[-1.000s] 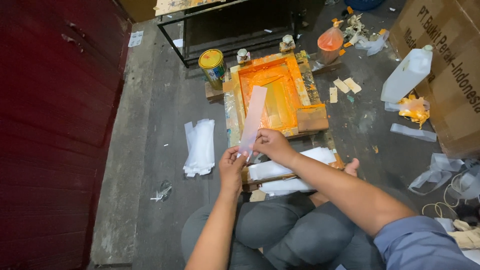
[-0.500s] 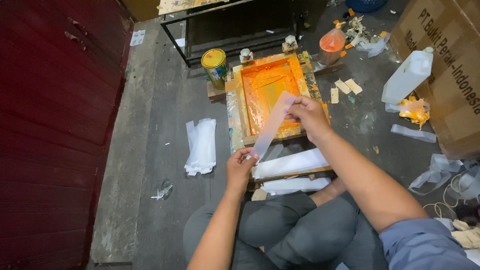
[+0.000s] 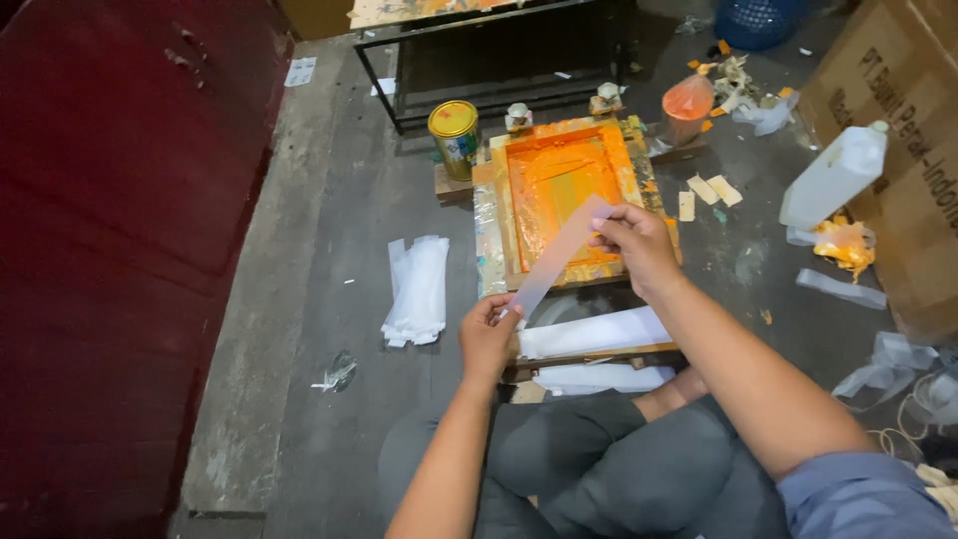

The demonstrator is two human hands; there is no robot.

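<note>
Floor (image 3: 329, 299): grey concrete, littered with scraps.
Printing frame (image 3: 564, 195): orange-inked, flat in front of the seated person.
Plastic stack (image 3: 419, 289): left of frame.
Strip (image 3: 561, 255): translucent, slanted over the frame's near edge; its upper end has swung farther over the frame.
Right hand (image 3: 639, 245): grip pinching the upper end.
Left hand (image 3: 489, 334): grip pinching the lower end.

A single head-worn camera looks steeply down from above the seated person's lap, facing forward toward twelve o'clock across a concrete floor (image 3: 329, 329). It sits close: forearms enter from six o'clock, and an orange-stained printing frame (image 3: 564, 195) lies just beyond centre. No second view shares the scene.
</note>
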